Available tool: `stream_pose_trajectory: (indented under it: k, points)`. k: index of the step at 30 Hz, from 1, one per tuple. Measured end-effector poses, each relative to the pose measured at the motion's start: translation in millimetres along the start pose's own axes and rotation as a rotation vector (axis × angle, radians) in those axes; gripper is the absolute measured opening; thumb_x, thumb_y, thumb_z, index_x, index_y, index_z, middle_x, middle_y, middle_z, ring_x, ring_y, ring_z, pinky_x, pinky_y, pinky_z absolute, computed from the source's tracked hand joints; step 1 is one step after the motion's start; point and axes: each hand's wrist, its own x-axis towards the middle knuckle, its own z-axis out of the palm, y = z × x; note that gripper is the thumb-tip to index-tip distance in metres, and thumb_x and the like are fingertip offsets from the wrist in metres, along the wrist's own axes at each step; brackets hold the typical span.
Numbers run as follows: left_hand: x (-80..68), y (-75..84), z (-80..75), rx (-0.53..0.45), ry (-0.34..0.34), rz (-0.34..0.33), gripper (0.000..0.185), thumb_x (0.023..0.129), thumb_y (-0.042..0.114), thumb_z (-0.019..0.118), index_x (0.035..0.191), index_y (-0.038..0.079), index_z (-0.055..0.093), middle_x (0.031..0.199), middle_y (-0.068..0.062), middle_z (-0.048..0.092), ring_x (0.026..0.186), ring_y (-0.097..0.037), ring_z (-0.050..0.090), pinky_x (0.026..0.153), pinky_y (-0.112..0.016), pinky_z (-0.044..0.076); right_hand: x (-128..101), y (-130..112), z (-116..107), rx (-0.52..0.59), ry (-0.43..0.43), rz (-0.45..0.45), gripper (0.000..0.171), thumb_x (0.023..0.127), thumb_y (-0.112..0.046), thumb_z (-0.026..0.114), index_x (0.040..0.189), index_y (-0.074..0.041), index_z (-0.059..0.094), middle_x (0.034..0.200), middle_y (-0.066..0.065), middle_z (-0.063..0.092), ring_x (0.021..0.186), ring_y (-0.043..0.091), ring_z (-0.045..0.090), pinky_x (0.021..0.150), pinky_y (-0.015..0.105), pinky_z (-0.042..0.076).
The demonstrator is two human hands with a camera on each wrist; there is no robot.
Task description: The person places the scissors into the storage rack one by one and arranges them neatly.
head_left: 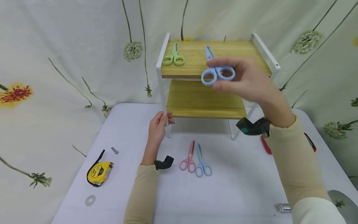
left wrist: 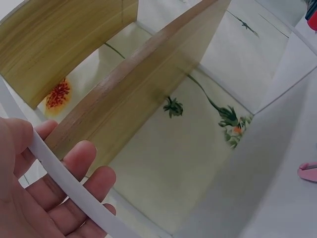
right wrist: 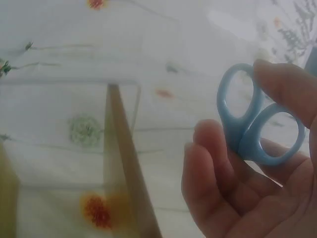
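Observation:
My right hand point(head_left: 237, 79) pinches the handles of a pair of blue scissors point(head_left: 215, 70) and holds them in the air in front of the top shelf of a small white-framed wooden rack point(head_left: 195, 53). The same blue scissors point(right wrist: 255, 124) fill the right wrist view, pinched between thumb and fingers. My left hand point(head_left: 158, 127) grips the rack's front left white leg point(head_left: 163, 102); in the left wrist view the fingers point(left wrist: 74, 168) curl round that white bar point(left wrist: 64, 178). Green scissors point(head_left: 174, 57) lie on the top shelf at the left.
Pink scissors point(head_left: 188, 160) and another blue pair point(head_left: 202, 163) lie on the white table in front of the rack. A yellow tape measure point(head_left: 98, 172), a bolt point(head_left: 114, 150) and a washer point(head_left: 90, 200) sit at the left. A red tool point(head_left: 265, 144) lies behind my right forearm.

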Motion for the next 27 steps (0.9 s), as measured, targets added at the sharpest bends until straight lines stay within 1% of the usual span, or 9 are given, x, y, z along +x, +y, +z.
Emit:
stream_pose_trajectory:
  k: [4,7,9,12,13,18,20,24,27]
  points:
    - [1.1,-1.3,-0.8,-0.001,0.000,0.003,0.032,0.110,0.021,0.045,0.116,-0.001,0.067,0.080,0.007,0.070,0.080,-0.002,0.068,0.088,-0.033,0.048,45.9,5.5,-8.9,-0.198,0.001,0.149,0.046,0.088,-0.018,0.077,0.130,-0.002,0.067,0.089,-0.001,0.067,0.072,0.013,0.057,0.061,0.018,0.044]
    - [1.5,-1.6,0.4,-0.015,-0.002,-0.005,0.032,0.110,0.021,0.045,0.115,-0.002,0.066,0.080,0.005,0.071,0.080,-0.004,0.068,0.091,-0.038,0.049,68.7,13.1,-10.1,-0.328,-0.027,0.232,0.050,0.089,-0.031,0.077,0.133,-0.010,0.067,0.097,-0.001,0.066,0.080,0.014,0.056,0.069,0.021,0.042]
    - [1.3,-2.3,1.2,-0.025,-0.003,-0.014,0.032,0.110,0.021,0.046,0.115,-0.002,0.066,0.080,0.005,0.071,0.081,-0.007,0.069,0.091,-0.040,0.049,79.3,18.5,-10.0,-0.372,-0.054,0.260,0.051,0.090,-0.035,0.075,0.135,-0.012,0.066,0.104,0.001,0.067,0.086,0.015,0.054,0.075,0.023,0.041]
    - [1.1,-3.6,2.7,-0.040,-0.003,-0.015,0.032,0.110,0.021,0.046,0.114,-0.002,0.066,0.078,0.008,0.070,0.083,-0.013,0.069,0.090,-0.036,0.050,90.3,28.0,-8.3,-0.437,-0.099,0.263,0.048,0.092,-0.038,0.072,0.134,-0.016,0.068,0.115,0.004,0.067,0.093,0.015,0.052,0.080,0.024,0.040]
    - [1.0,-4.1,3.0,-0.047,-0.003,-0.016,0.032,0.110,0.021,0.045,0.114,-0.002,0.066,0.078,0.008,0.070,0.084,-0.014,0.069,0.089,-0.034,0.050,92.4,31.5,-7.4,-0.458,-0.112,0.253,0.046,0.093,-0.038,0.071,0.133,-0.016,0.069,0.118,0.006,0.068,0.092,0.018,0.052,0.079,0.025,0.038]
    - [-0.1,-5.4,2.4,-0.060,-0.007,-0.008,0.031,0.109,0.018,0.045,0.114,-0.004,0.066,0.078,0.006,0.070,0.080,-0.010,0.069,0.084,-0.024,0.052,92.7,40.5,-2.5,-0.541,-0.134,0.197,0.039,0.095,-0.034,0.069,0.127,-0.013,0.072,0.133,0.010,0.068,0.101,0.022,0.052,0.084,0.032,0.037]
    - [0.0,-5.8,1.3,-0.053,-0.007,-0.005,0.031,0.109,0.019,0.045,0.114,-0.004,0.066,0.078,0.007,0.069,0.081,-0.010,0.069,0.084,-0.023,0.052,91.3,39.4,-0.3,-0.551,-0.118,0.186,0.036,0.096,-0.033,0.068,0.125,-0.012,0.073,0.131,0.010,0.069,0.102,0.022,0.051,0.085,0.034,0.037]
    - [0.4,-5.3,-1.0,-0.033,-0.006,-0.001,0.031,0.110,0.020,0.045,0.114,-0.002,0.067,0.078,0.007,0.070,0.085,-0.017,0.070,0.085,-0.029,0.052,91.8,38.6,3.1,-0.579,-0.096,0.171,0.036,0.096,-0.035,0.068,0.125,-0.013,0.074,0.121,0.011,0.070,0.092,0.022,0.046,0.078,0.032,0.034]
    - [1.1,-4.6,-2.0,-0.025,-0.008,0.003,0.031,0.110,0.021,0.045,0.114,-0.001,0.067,0.080,0.006,0.070,0.086,-0.020,0.070,0.085,-0.030,0.052,92.3,38.5,4.3,-0.610,-0.091,0.157,0.037,0.097,-0.035,0.068,0.125,-0.013,0.073,0.117,0.011,0.070,0.090,0.021,0.046,0.077,0.030,0.035]
